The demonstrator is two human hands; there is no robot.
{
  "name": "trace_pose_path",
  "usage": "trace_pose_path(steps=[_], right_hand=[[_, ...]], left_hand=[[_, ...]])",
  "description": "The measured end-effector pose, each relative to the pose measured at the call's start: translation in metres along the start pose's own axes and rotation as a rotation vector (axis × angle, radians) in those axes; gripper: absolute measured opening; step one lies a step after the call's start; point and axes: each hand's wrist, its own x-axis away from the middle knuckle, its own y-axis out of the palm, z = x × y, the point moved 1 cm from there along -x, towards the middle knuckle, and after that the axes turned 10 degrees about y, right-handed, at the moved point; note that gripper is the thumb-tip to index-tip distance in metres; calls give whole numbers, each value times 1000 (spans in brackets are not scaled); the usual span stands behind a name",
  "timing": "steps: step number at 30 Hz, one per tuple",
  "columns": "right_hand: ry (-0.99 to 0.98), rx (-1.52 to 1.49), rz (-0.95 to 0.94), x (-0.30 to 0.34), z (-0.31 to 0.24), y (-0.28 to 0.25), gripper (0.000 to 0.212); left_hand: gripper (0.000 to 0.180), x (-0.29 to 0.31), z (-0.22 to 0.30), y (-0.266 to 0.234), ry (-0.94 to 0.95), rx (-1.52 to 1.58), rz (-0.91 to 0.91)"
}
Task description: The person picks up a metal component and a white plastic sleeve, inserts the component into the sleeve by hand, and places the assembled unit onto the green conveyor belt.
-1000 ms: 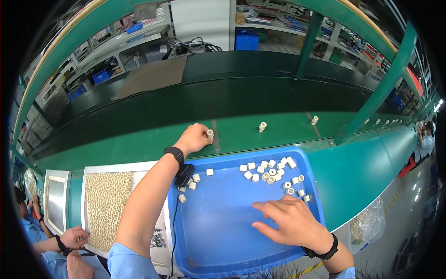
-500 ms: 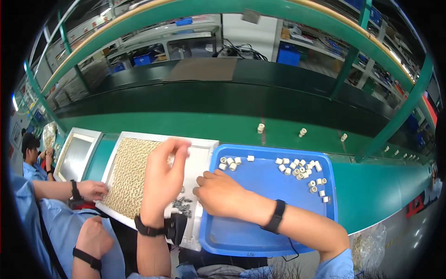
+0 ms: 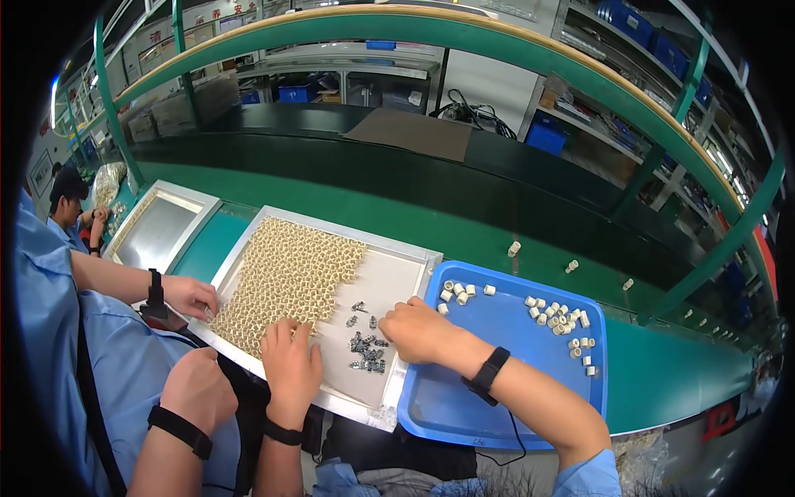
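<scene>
A silver-framed tray [image 3: 414, 258] lies in front of me, its left part filled with cream-coloured rings [image 3: 290, 273]. A small pile of dark metal parts [image 3: 364, 348] sits on its bare right part. My left hand [image 3: 291, 364] rests flat on the tray at the near edge of the rings, fingers spread, holding nothing. My right hand [image 3: 418, 331] lies across the tray's right rim beside the dark parts, fingers curled; what they hold is hidden. To its right is a blue tray [image 3: 513, 414] with several small white cylinders [image 3: 559, 319].
A co-worker in a blue shirt sits close on my left, one hand [image 3: 190, 294] on the tray's left rim. A second silver tray [image 3: 161, 228] lies further left. Loose white cylinders [image 3: 513, 247] stand on the green ledge before the dark conveyor belt [image 3: 373, 182].
My view has swung left. My left hand came back from the green ledge onto the silver tray. My right hand left the white cylinders in the blue tray and moved to the silver tray's rim.
</scene>
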Motion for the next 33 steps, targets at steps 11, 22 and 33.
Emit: trace_pose_path(steps=[11, 22, 33], right_hand=[[3, -556, 157, 27, 2, -4, 26], [100, -1477, 7, 74, -2, -21, 12], [60, -1573, 305, 162, -36, -27, 14]], left_hand=[[20, -13, -16, 29, 5, -148, -102], [18, -8, 30, -20, -29, 508, -92], [24, 19, 113, -36, -119, 1442, -125]])
